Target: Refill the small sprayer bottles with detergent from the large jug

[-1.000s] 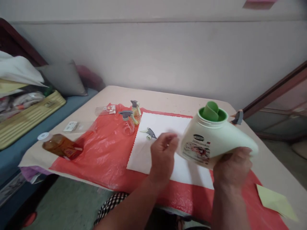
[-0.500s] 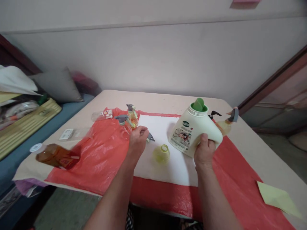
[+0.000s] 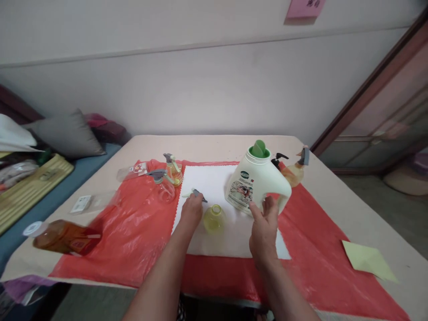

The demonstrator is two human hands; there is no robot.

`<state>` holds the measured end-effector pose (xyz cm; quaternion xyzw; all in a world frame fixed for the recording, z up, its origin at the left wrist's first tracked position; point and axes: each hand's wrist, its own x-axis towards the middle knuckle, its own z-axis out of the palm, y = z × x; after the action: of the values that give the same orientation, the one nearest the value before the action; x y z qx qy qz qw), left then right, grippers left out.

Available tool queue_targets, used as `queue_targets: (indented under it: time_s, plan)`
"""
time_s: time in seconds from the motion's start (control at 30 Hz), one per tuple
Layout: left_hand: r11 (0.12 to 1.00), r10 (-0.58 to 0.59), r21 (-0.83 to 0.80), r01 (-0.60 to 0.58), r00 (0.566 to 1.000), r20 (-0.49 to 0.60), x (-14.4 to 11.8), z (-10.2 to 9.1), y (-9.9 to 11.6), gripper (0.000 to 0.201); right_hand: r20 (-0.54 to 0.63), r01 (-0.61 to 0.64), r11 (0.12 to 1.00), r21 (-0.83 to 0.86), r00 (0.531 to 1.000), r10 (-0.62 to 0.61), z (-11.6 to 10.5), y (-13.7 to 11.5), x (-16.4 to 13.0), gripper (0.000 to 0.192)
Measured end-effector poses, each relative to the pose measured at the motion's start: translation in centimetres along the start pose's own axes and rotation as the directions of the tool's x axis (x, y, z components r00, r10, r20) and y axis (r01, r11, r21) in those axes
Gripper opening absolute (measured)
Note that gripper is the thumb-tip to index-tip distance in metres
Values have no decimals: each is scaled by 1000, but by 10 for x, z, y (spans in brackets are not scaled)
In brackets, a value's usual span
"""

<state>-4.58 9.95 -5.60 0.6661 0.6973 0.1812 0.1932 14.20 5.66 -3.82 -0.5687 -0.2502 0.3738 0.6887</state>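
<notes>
A white jug [image 3: 257,183] with a green spout stands upright on the white cloth [image 3: 214,178]. My right hand [image 3: 265,225] is just in front of it, fingers spread and touching its lower side near the handle. My left hand [image 3: 190,212] lies on the cloth with its fingertips closed on a small grey spray trigger head [image 3: 198,195]. A small yellow bottle [image 3: 214,218] without a cap stands between my two hands.
A red plastic sheet [image 3: 133,232] covers the table. Two small spray bottles [image 3: 169,176] stand at the back left, and an amber spray bottle [image 3: 296,171] behind the jug. A brown bottle [image 3: 63,236] lies at the left edge; yellow paper [image 3: 368,261] at right.
The jug went from tilted in my right hand to standing on the cloth, and that hand's grip has loosened. My left hand reached the trigger head. The yellow bottle came into view.
</notes>
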Motion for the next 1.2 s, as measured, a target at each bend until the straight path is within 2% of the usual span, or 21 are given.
queue_targets:
  time_s: [0.17, 0.23, 0.27, 0.33, 0.4, 0.5, 0.57, 0.63, 0.77, 0.83, 0.9, 1.03, 1.2]
  plan:
    - [997, -13, -78, 2, 989, -144, 6, -23, 8, 25, -60, -124, 992, 19, 990, 125, -5, -5, 2, 82]
    - [959, -49, -282, -26, 965, -257, 6, -37, 17, 33, -80, -158, 987, 17, 984, 159, -7, -7, 5, 80]
    - [891, -78, -447, -80, 942, -325, 5, -45, 23, 40, -87, -172, 985, 14, 981, 173, -8, -7, 6, 80]
    - [626, -145, -734, -264, 885, -442, -1, -60, 33, 54, -95, -195, 981, 4, 976, 195, -10, -7, 7, 77]
    - [380, -197, -831, -406, 843, -501, -8, -73, 42, 61, -93, -204, 979, -1, 975, 203, -10, -6, 5, 69]
    - [184, -235, -868, -461, 837, -495, -22, -86, 49, 57, -64, -198, 980, -3, 978, 197, -8, -4, -3, 54]
    - [126, -243, -872, -472, 838, -489, -29, -90, 53, 54, -27, -192, 981, -11, 981, 192, -5, -3, -10, 48]
    - [114, -247, -853, -510, 817, -521, -35, -91, 57, 54, 23, -194, 981, -25, 981, 194, -3, -2, -17, 46]
    - [148, -243, -792, -592, 755, -610, -43, -88, 65, 61, 108, -196, 979, -60, 974, 201, 1, 0, -22, 42]
    - [163, -215, -779, -605, 749, -627, -44, -82, 67, 66, 138, -189, 979, -79, 970, 198, 1, 2, -21, 40]
    - [155, -167, -789, -594, 771, -614, -44, -74, 67, 70, 177, -174, 979, -106, 965, 191, 0, 4, -19, 38]
    - [154, -103, -866, -476, 864, -493, -45, -53, 66, 69, 313, -114, 972, -203, 933, 175, -1, 11, -17, 40]
    - [270, -140, -939, -213, 956, -257, -49, -34, 68, 75, 525, 55, 936, -347, 838, 145, 2, 29, -27, 81]
